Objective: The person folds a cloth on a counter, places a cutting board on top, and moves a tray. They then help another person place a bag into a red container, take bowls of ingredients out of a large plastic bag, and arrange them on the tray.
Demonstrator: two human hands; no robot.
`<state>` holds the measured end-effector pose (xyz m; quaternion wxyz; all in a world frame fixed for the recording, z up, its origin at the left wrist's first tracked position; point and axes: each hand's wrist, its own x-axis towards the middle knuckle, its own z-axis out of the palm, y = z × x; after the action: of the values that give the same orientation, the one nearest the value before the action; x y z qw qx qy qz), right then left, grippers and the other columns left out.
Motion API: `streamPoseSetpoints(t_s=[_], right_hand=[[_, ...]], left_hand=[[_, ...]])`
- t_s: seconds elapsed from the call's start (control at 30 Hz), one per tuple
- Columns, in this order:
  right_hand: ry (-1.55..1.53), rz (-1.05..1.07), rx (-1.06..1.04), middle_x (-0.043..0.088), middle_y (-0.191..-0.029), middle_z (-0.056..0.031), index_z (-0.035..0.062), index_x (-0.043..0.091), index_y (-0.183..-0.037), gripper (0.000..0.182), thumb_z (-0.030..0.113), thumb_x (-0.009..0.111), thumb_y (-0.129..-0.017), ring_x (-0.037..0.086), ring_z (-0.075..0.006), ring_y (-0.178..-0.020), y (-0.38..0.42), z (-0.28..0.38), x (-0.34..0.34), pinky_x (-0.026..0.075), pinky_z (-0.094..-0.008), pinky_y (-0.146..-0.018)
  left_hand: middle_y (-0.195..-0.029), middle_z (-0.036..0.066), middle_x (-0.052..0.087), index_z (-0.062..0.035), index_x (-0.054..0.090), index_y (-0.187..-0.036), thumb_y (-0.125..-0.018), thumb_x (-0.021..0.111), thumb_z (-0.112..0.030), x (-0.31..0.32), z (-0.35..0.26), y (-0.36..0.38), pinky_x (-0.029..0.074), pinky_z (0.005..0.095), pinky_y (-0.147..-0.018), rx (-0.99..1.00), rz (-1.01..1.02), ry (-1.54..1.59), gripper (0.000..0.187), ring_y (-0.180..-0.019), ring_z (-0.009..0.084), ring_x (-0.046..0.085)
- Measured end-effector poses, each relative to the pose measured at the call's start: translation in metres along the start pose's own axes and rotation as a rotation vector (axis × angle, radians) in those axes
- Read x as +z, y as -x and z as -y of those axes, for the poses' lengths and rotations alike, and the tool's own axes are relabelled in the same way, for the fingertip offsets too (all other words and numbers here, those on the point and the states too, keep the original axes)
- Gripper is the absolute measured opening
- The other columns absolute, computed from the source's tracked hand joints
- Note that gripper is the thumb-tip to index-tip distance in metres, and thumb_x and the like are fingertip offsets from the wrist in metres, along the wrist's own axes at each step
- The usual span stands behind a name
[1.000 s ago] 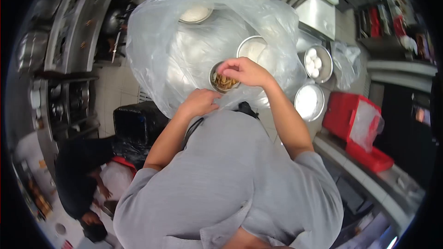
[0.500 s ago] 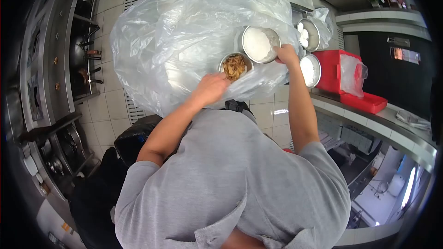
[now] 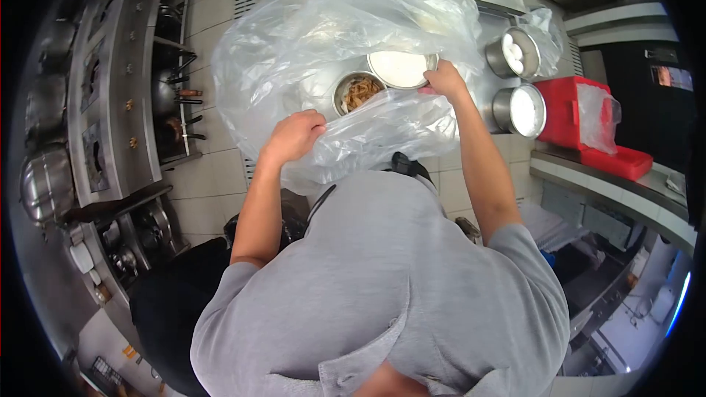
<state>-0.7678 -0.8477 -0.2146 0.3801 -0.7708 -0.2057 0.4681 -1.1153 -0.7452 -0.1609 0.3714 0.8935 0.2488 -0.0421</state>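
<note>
A large clear plastic sheet or bag (image 3: 272, 37) covers the work surface in front of me. On it stand a small metal bowl of brown strips (image 3: 360, 94) and, touching or close behind it, a wider metal bowl of white powder (image 3: 399, 69). My right hand (image 3: 446, 81) grips the wider bowl's right rim, thumb and fingers closed. Left of the small bowl, my left hand (image 3: 296, 134) is closed with its fingertips at the near edge of the plastic, which bunches up there. The plastic's near fold covers part of both bowls' front sides.
To the right stand a metal pot with white round items (image 3: 512, 53) and a pot of white stuff (image 3: 521, 110). Beside them is a red box (image 3: 566, 110) with its red lid (image 3: 616, 163). A stove with pans (image 3: 173, 88) runs along the left.
My left hand has left the small bowl's rim and moved left to the plastic's edge. My right hand stays on the wider bowl. The whole view has shifted somewhat.
</note>
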Motion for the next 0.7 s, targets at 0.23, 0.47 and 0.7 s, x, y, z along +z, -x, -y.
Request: streamPoseSetpoints(t_s=[0.23, 0.47, 0.7], right_hand=[[0.911, 0.008, -0.162, 0.064, -0.087, -0.0235, -0.0062, 0.064, -0.09, 0.032, 0.024, 0.057, -0.081, 0.063, -0.0356, -0.083, 0.023, 0.072, 0.027, 0.05, -0.0412, -0.077], [0.463, 0.11, -0.597, 0.067, -0.076, -0.0131, 0.002, 0.059, -0.112, 0.037, 0.018, 0.063, -0.079, 0.065, -0.0181, -0.06, -0.015, 0.093, 0.139, 0.052, -0.0331, -0.062], [0.514, -0.047, -0.446, 0.065, -0.088, -0.0217, -0.002, 0.063, -0.099, 0.036, 0.024, 0.07, -0.075, 0.065, -0.0303, -0.078, -0.053, 0.077, 0.198, 0.05, -0.0386, -0.076]], left_hand=[[-0.134, 0.021, 0.044, -0.0039, 0.039, -0.134, -0.086, 0.058, -0.018, -0.128, 0.032, -0.062, 0.031, 0.0382, -0.105, 0.028, -0.549, -0.302, 0.053, -0.127, 0.0337, 0.039], [-0.136, 0.024, 0.04, -0.0073, 0.03, -0.14, -0.086, 0.055, -0.015, -0.209, -0.045, -0.085, 0.03, 0.0385, -0.104, 0.176, -0.686, -0.4, 0.06, -0.127, 0.0371, 0.036], [-0.144, 0.024, 0.027, -0.0132, 0.032, -0.14, -0.087, 0.054, -0.014, -0.196, -0.039, -0.064, 0.03, 0.0405, -0.104, 0.209, -0.689, -0.382, 0.058, -0.129, 0.0396, 0.032]])
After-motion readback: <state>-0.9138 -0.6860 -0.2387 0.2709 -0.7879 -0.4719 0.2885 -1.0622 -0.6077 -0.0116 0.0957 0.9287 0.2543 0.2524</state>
